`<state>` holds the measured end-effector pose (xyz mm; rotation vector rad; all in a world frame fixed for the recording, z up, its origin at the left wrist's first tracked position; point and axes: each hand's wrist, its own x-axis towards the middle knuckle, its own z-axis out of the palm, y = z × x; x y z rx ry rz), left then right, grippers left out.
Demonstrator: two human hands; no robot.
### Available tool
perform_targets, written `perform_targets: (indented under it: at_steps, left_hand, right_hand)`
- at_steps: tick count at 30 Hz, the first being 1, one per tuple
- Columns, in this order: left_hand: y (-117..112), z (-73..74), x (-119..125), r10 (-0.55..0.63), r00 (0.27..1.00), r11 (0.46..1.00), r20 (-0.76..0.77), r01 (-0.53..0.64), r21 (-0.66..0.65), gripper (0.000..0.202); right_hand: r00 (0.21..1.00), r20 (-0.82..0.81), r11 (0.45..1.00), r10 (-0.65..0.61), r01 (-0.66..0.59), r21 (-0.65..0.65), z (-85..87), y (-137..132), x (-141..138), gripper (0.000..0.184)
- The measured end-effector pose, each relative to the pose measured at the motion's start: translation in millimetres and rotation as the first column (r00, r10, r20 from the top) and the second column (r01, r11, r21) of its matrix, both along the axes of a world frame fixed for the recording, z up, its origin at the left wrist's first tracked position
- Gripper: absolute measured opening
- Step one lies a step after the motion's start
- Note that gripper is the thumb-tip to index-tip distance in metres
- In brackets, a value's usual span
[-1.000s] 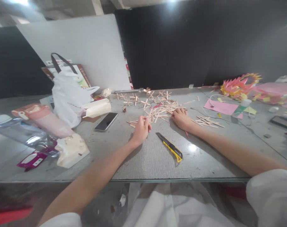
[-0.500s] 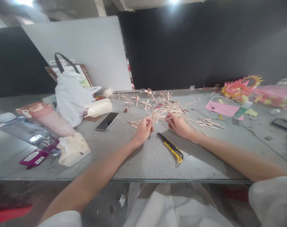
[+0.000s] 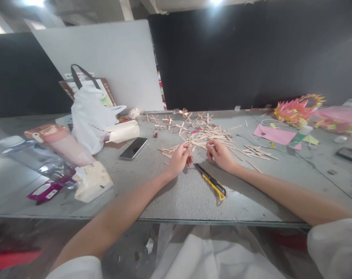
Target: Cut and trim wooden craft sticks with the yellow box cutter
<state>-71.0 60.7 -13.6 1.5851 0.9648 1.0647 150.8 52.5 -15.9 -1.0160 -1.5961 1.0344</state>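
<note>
A yellow-and-black utility knife (image 3: 210,182) lies nearest on the grey table (image 3: 170,201), blade end toward the hands. Just beyond, the left hand (image 3: 180,159) and right hand (image 3: 220,155) sit apart, fingers curled in; whether either pinches a stick I cannot tell. Flat wooden sticks (image 3: 215,135) lie heaped directly past and between them. Farther back stand several crossed-stick stars (image 3: 181,128), before a black panel (image 3: 236,54).

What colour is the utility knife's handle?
The utility knife's handle is black and yellow; it shows best in the head view.
</note>
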Motion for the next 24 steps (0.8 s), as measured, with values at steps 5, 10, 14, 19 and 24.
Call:
perform_targets:
  at_steps: [5,10,14,19,24]
  left_hand:
    - [-5,5.3,1,-0.05,0.999,0.999,0.001,0.05,0.011,0.041]
    - [-10,9.3,2,-0.093,0.996,0.995,0.008,0.093,0.038,0.045]
    - [-11,9.9,2,-0.088,0.996,0.995,0.003,0.087,0.041,0.045]
    - [-10,7.9,2,-0.081,0.997,0.996,0.007,0.08,0.044,0.043]
    - [-10,7.7,1,-0.082,0.997,0.995,0.006,0.081,0.049,0.04]
  right_hand:
    - [0.983,-0.18,1.0,-0.019,0.018,-0.008,8.4,1,-3,0.05]
    - [0.926,-0.371,0.989,0.071,-0.114,-0.095,10.3,3,-1,0.05]
    - [0.904,-0.408,0.977,0.13,-0.185,-0.101,12.1,1,0,0.047]
    - [0.888,-0.423,0.964,0.179,-0.245,-0.106,14.9,-1,1,0.045]
    - [0.863,-0.459,0.944,0.21,-0.302,-0.136,13.4,0,2,0.042]
